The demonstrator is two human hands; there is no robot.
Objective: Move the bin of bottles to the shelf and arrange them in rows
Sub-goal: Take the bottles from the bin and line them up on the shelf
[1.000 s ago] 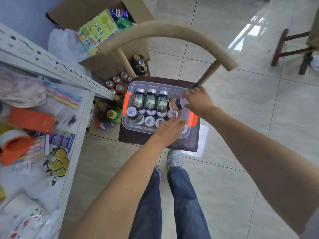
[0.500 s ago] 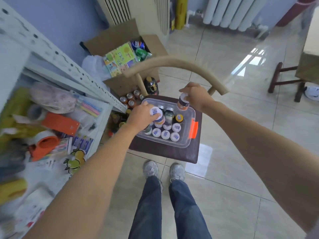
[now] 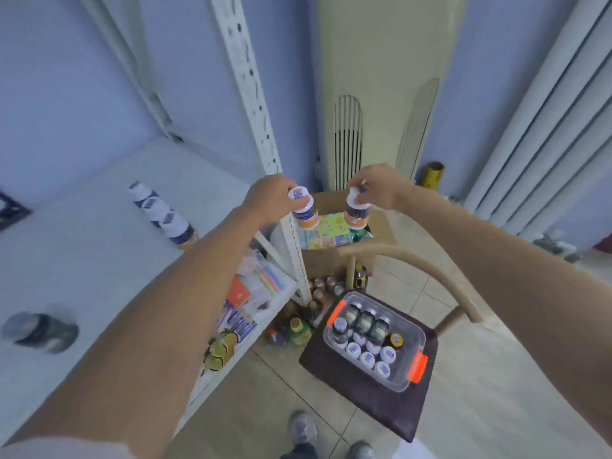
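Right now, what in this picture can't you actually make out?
- Head view: labels on the bottles in the left hand and right hand are too blurred to read.
- Dark jar on the shelf: smeared by motion.
- Lower bottles in the bin: only caps show.
- Flat dark item: cut off by the left edge.

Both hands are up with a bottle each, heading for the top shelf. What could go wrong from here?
The right hand pinches its bottle only by the cap, so it could slip. On the shelf, setting down close beside the row of bottles might topple them.
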